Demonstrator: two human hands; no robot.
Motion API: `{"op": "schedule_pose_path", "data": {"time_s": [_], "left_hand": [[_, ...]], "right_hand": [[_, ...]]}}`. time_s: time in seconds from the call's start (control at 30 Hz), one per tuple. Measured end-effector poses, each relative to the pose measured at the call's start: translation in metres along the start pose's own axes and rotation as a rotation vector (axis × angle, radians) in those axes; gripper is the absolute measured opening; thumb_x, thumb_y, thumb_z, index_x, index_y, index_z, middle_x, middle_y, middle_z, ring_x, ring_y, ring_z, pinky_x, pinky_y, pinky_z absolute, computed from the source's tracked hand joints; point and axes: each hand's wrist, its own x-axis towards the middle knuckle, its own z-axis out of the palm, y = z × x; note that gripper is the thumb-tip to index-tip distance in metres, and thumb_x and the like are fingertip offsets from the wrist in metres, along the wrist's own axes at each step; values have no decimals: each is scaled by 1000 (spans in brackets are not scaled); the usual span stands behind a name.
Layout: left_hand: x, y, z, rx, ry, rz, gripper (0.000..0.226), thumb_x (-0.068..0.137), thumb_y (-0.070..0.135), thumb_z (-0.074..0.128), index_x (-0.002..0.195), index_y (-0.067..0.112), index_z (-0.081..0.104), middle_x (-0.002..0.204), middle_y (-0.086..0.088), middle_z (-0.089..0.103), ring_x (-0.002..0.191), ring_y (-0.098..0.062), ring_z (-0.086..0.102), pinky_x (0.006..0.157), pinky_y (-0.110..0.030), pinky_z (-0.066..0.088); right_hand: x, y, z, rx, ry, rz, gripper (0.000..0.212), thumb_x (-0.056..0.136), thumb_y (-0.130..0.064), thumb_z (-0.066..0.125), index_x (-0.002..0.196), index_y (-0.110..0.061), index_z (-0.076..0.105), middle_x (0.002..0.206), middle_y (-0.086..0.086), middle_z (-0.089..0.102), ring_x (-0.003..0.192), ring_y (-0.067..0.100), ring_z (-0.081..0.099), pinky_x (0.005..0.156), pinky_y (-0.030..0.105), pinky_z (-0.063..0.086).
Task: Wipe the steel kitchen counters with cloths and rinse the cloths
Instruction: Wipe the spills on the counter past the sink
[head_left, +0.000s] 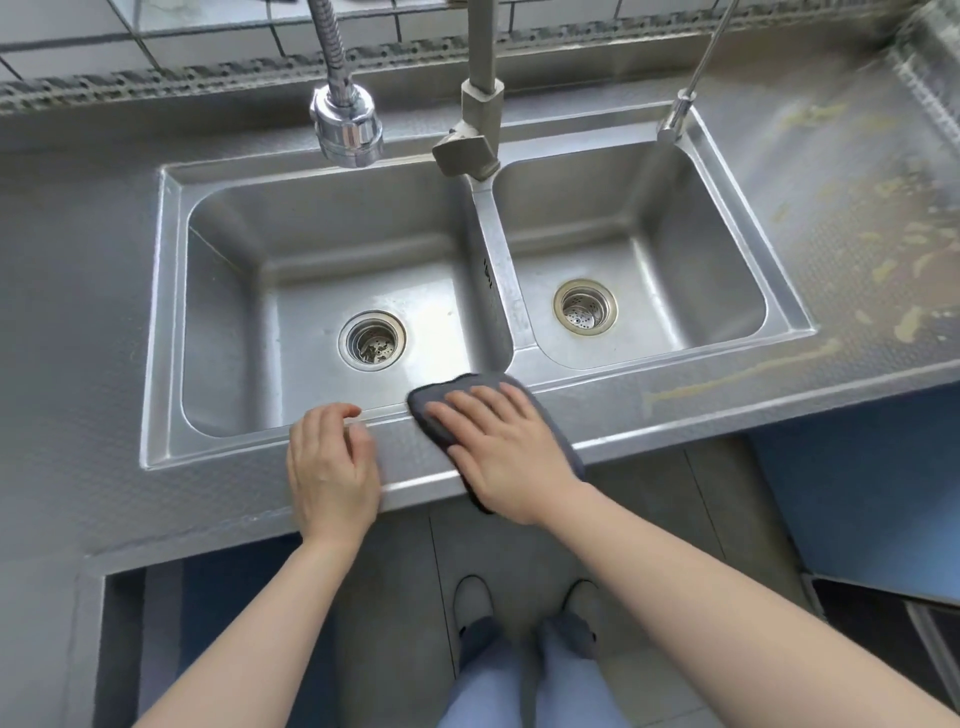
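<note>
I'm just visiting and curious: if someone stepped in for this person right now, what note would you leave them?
Right hand: flat on the grey cloth, pressing it on the counter's front strip by the sink.
Left hand: open, resting on the same strip, holding nothing.
Done: cannot tell how much is wiped.
Left: yellowish smears on the counter right of the sink; then rinse the cloth. No water is running.

The cloth (447, 410) is dark grey. The counter (78, 291) is dull grey steel with a fine dotted emboss; on the right it carries yellowish smears (893, 260). The sink (311, 244) is plain silver steel. The far-left spray head (347, 122) is bright chrome. The far wall tiles (208, 26) are white with dark grout. Near, the trousers (519, 686) are pale blue, and the floor (519, 535) grey.
</note>
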Motion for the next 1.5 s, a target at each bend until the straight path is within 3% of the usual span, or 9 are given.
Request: {"op": "schedule_pose_path", "data": {"time_s": [0.2,0.33,0.47,0.63,0.83,0.93,1.13,1.27,1.5], "left_hand": [[1,14,6,94,-10,3,13,89,9,48,94,10,60,96,-6,62,95,-23,47,83,-35,37],[0,43,18,94,-59,2,15,86,1,53,97,8,62,96,-6,64,95,-26,51,84,-35,39],[-12,82,38,77,-100,55,16,84,-1,56,96,7,63,93,-7,63,92,-27,52,82,-36,41],[-29,120,59,75,-92,54,17,82,-3,57,95,9,61,93,-4,61,92,-25,51,82,-35,41],[-50,156,87,91,-43,27,22,80,-4,57,97,8,61,99,-4,61,97,-27,52,85,-36,41],[-58,170,102,109,-34,13,21,82,-2,56,100,7,63,108,-6,62,105,-28,51,92,-39,41],[-72,197,128,164,-14,19,25,83,3,56,106,5,64,118,-10,60,113,-32,51,99,-43,40],[-76,215,140,186,-40,41,35,85,14,42,113,6,63,122,-10,59,114,-33,50,101,-46,40],[-79,236,152,189,-114,156,34,88,9,46,118,3,61,126,-11,58,120,-33,49,106,-52,37]], "right_hand": [[-59,107,-18,-90,52,340,53,96,-39,32,144,-21,48,142,1,53,136,27,42,117,49,24],[-48,86,-14,-20,122,548,53,95,-38,31,141,-19,49,143,-1,51,140,31,37,118,53,16],[-31,48,-6,-15,59,301,54,96,-39,34,143,-17,47,144,-1,52,137,33,40,118,57,19],[-49,99,-14,-15,10,78,56,99,-37,32,149,-13,39,151,1,45,142,28,36,120,50,21],[-108,226,-37,-67,23,337,61,97,-38,22,152,-15,33,154,2,40,146,25,28,121,49,16],[-109,237,-37,-34,69,481,60,96,-37,25,151,-14,33,156,1,37,148,28,24,121,51,11],[-88,177,-26,-24,55,180,60,97,-39,35,151,-11,34,155,4,38,147,32,26,119,58,14],[-104,215,-31,-18,-17,6,61,100,-43,23,155,-15,24,161,-1,26,151,23,15,122,50,11],[-153,329,-48,-65,51,356,64,98,-41,16,156,-15,21,162,0,24,151,20,14,123,45,11]]}}
